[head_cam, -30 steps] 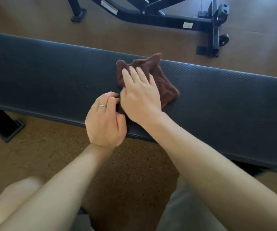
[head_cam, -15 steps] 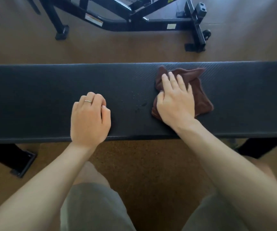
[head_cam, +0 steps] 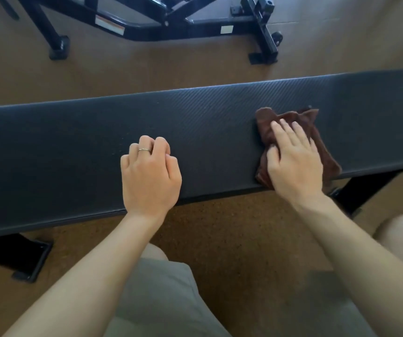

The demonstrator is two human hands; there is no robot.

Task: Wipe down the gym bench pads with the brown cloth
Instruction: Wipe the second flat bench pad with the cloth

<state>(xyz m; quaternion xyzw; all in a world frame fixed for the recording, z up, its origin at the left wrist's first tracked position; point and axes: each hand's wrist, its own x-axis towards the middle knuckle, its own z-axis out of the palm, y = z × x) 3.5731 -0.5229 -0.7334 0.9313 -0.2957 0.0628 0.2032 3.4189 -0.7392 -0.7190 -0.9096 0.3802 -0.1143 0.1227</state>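
Cork floor (head_cam: pixel 232 234) under black bench pad (head_cam: pixel 74 152).

The right hand (head_cam: pixel 292 156) has carried the brown cloth (head_cam: pixel 317 132) along the bench (head_cam: pixel 74 147) — from the middle, where both hands met a second ago, out toward its right end. The cloth now overlaps the near edge. The left hand (head_cam: pixel 150 176) has let go of the cloth and drawn apart — it rests curled on the pad.
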